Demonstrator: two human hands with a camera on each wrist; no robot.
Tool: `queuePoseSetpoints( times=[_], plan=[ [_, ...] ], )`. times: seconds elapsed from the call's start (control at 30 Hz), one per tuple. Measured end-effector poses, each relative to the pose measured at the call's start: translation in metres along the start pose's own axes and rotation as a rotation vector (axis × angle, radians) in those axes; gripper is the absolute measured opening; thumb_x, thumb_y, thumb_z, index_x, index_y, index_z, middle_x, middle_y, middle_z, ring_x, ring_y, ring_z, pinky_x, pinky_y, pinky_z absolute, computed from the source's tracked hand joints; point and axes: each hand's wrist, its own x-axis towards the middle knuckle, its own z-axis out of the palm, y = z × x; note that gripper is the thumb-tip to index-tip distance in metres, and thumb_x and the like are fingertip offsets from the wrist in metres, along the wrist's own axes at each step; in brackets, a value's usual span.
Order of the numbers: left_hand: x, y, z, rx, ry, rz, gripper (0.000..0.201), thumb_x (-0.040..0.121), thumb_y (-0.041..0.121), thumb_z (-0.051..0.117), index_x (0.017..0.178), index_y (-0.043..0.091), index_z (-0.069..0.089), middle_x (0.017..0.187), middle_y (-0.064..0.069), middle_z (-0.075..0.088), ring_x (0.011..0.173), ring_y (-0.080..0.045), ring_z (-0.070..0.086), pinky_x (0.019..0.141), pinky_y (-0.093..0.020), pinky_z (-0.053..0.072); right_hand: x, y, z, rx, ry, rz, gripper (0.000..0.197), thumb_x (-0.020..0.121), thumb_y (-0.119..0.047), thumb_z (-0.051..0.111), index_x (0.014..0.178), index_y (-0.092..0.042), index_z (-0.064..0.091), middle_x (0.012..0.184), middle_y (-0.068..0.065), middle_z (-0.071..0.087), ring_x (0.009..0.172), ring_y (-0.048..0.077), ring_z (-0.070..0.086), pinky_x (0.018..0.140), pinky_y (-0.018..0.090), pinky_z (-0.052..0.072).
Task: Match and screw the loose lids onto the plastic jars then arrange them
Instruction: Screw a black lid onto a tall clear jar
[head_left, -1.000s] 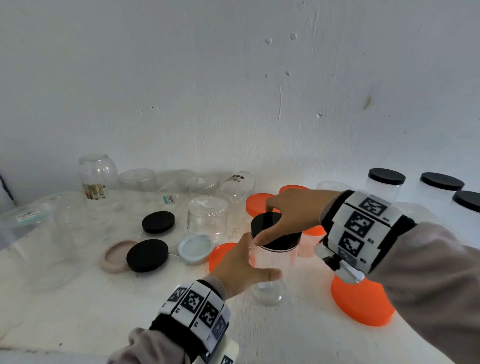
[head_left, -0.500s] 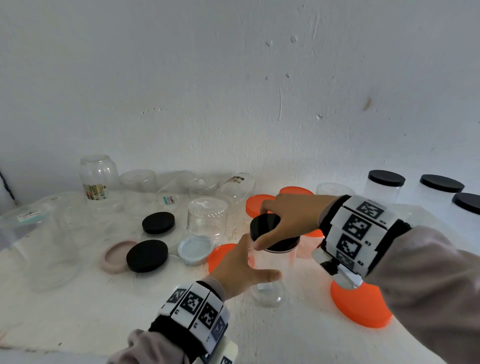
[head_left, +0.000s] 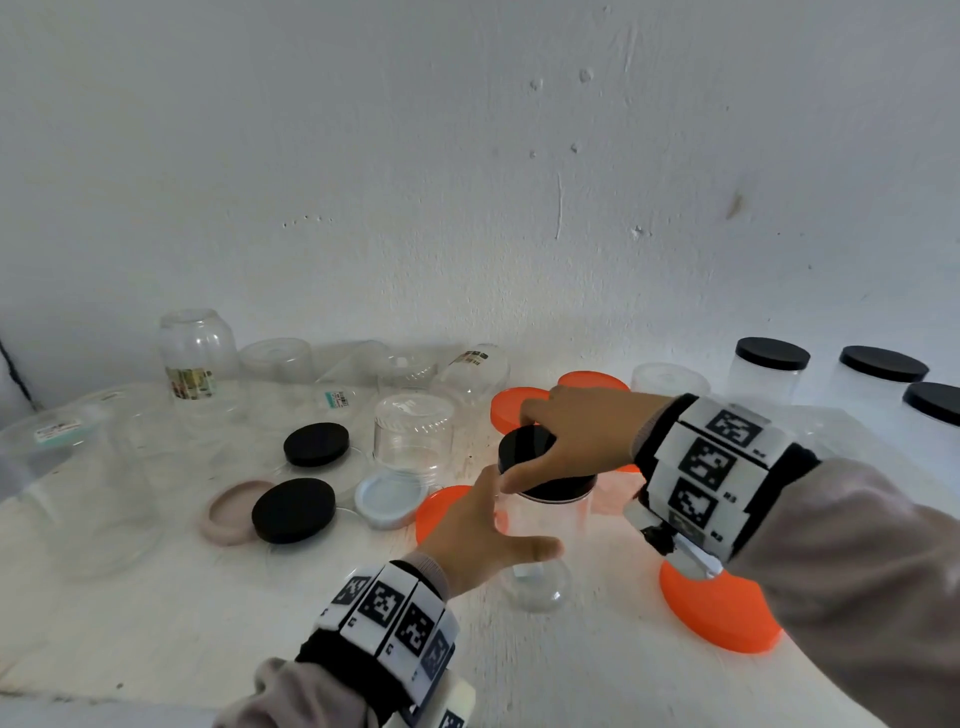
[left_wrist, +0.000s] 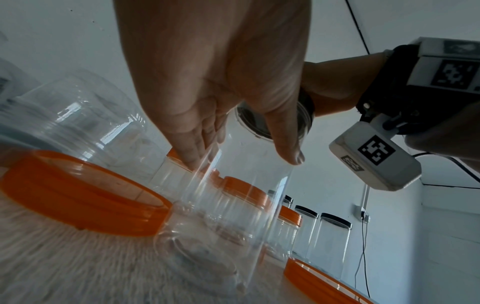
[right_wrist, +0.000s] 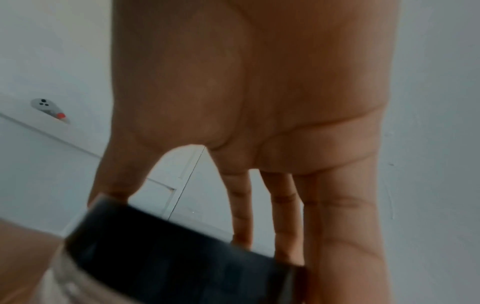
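Two hands, left (head_left: 475, 540) wrapped round clear jar (head_left: 545, 551), right (head_left: 576, 436) clamped on black lid (head_left: 524, 452)

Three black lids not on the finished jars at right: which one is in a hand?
The black lid atop the clear jar, gripped by the right hand. The two other black lids lie loose on the table, left.

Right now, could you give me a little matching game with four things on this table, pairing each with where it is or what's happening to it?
Things:
1. black lid
2. clear jar
3. pink lid
4. labelled jar

States:
A. standing by the wall
B. held by the left hand
C. lying open side up
D. gripped by the right hand

Pairs: 1-D, 2-B, 3-C, 4-A
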Motion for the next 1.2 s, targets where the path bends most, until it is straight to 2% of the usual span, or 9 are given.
queuePoseSetpoints(
  times=[0.07, 0.23, 0.43, 0.57, 0.77, 0.87, 0.93, 1.03, 1.2],
  plan=[
    [-0.001, 0.001, 0.0, 0.0, -0.003, 0.004, 0.086, 0.069, 0.034, 0.083, 0.139, 0.029, 0.033, 0.129, 0.015, 0.051, 0.122, -0.008, 0.045, 0.103, -0.029, 0.038, -0.001, 0.002, -0.002, 0.027, -0.036, -0.006, 0.074, 0.071, -0.076, 0.056, 0.127, -0.028, 0.045, 0.091, -0.018, 0.042, 0.086, 0.008, 0.048, 0.063, 0.022, 0.038],
    [0.0, 0.001, 0.001, -0.021, 0.006, 0.005, 0.088, 0.068, 0.032, 0.084, 0.139, 0.028, 0.031, 0.127, 0.016, 0.052, 0.119, -0.007, 0.047, 0.099, -0.025, 0.039, -0.003, 0.007, -0.009, 0.092, -0.166, -0.071, 0.082, 0.071, -0.054, 0.073, 0.14, -0.044, 0.031, 0.115, -0.019, 0.033, 0.117, 0.011, 0.038, 0.1, 0.037, 0.042],
    [0.0, -0.001, 0.001, -0.023, -0.008, 0.005, 0.088, 0.068, 0.036, 0.084, 0.138, 0.031, 0.031, 0.129, 0.016, 0.05, 0.122, -0.009, 0.045, 0.103, -0.028, 0.037, 0.001, 0.004, -0.004, 0.05, -0.101, -0.025, 0.077, 0.067, -0.072, 0.064, 0.132, -0.038, 0.041, 0.101, -0.016, 0.043, 0.102, 0.015, 0.055, 0.083, 0.033, 0.051],
    [0.001, -0.001, 0.001, -0.018, -0.012, 0.012, 0.085, 0.069, 0.037, 0.083, 0.135, 0.036, 0.03, 0.13, 0.017, 0.048, 0.123, -0.008, 0.042, 0.103, -0.029, 0.035, 0.0, 0.001, -0.002, 0.025, -0.057, -0.009, 0.076, 0.069, -0.074, 0.06, 0.131, -0.034, 0.042, 0.09, -0.02, 0.039, 0.096, 0.012, 0.051, 0.066, 0.024, 0.042],
    [0.001, 0.0, 0.002, -0.034, -0.005, 0.01, 0.086, 0.068, 0.035, 0.084, 0.134, 0.036, 0.029, 0.127, 0.018, 0.049, 0.122, -0.006, 0.043, 0.103, -0.027, 0.035, -0.005, 0.007, -0.013, 0.087, -0.175, -0.057, 0.081, 0.072, -0.054, 0.072, 0.142, -0.044, 0.031, 0.124, -0.017, 0.036, 0.121, 0.013, 0.039, 0.1, 0.036, 0.04],
    [0.001, 0.0, 0.002, -0.018, -0.003, 0.006, 0.086, 0.068, 0.037, 0.083, 0.135, 0.034, 0.03, 0.123, 0.021, 0.048, 0.119, -0.006, 0.043, 0.099, -0.024, 0.035, -0.003, 0.007, -0.011, 0.081, -0.153, -0.033, 0.075, 0.071, -0.064, 0.068, 0.135, -0.041, 0.039, 0.117, -0.018, 0.043, 0.11, 0.011, 0.048, 0.093, 0.035, 0.046],
    [0.0, 0.0, 0.002, -0.003, -0.004, 0.003, 0.085, 0.069, 0.038, 0.083, 0.136, 0.031, 0.031, 0.122, 0.021, 0.047, 0.118, -0.006, 0.043, 0.097, -0.023, 0.035, -0.001, 0.003, -0.006, 0.044, -0.105, -0.01, 0.07, 0.071, -0.073, 0.06, 0.125, -0.032, 0.045, 0.103, -0.013, 0.05, 0.094, 0.011, 0.055, 0.076, 0.029, 0.049],
    [0.0, 0.0, 0.001, 0.011, 0.002, 0.0, 0.083, 0.069, 0.037, 0.083, 0.135, 0.029, 0.034, 0.123, 0.018, 0.048, 0.117, -0.006, 0.043, 0.097, -0.024, 0.036, 0.0, 0.0, -0.001, -0.025, -0.04, 0.013, 0.07, 0.073, -0.078, 0.05, 0.119, -0.026, 0.045, 0.088, -0.012, 0.044, 0.077, 0.006, 0.048, 0.058, 0.022, 0.037],
    [0.0, 0.002, 0.002, -0.018, -0.008, 0.0, 0.091, 0.068, 0.035, 0.084, 0.14, 0.028, 0.028, 0.134, 0.012, 0.047, 0.125, -0.009, 0.042, 0.107, -0.031, 0.036, -0.004, 0.007, -0.01, 0.093, -0.162, -0.049, 0.079, 0.072, -0.059, 0.07, 0.139, -0.04, 0.034, 0.117, -0.018, 0.039, 0.116, 0.011, 0.043, 0.097, 0.035, 0.043]
  ],
)
